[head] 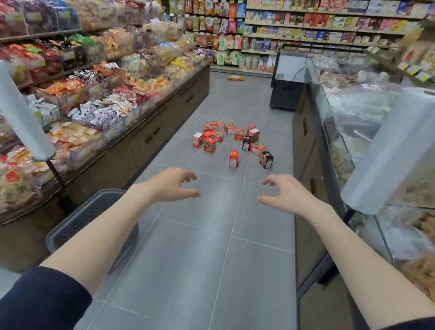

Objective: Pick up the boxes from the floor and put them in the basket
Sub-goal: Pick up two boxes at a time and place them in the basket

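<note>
In the head view we hold our left hand (173,184) and right hand (286,194) out ahead at about the same reach, apart from each other. Each grip is wide and empty, with fingers loosely curled, thumbs out and nothing between them. The boxes (229,139) lie scattered on the grey tiled floor (202,256) farther down the aisle, well apart from both hands. They form a loose cluster of orange-and-white cartons with a couple of dark ones, some upright and others tipped over. Nearest to us is an upright orange box (234,159), its long axis vertical, roughly in line with the gap between our hands. A dark box (266,159) sits just to its right, slightly turned and straight ahead of the right hand, so we judge that hand better placed for it. The basket (92,216) rests on the floor at near left, partly hidden under our left forearm, beside the sweet shelves (85,93) — anything we lift must travel back toward us and leftward. Nothing is picked up yet; we judge that the coming move calls for stepping forward and bending low before either grip can reach a box. A glass display case (329,127) lines the right side.
</note>
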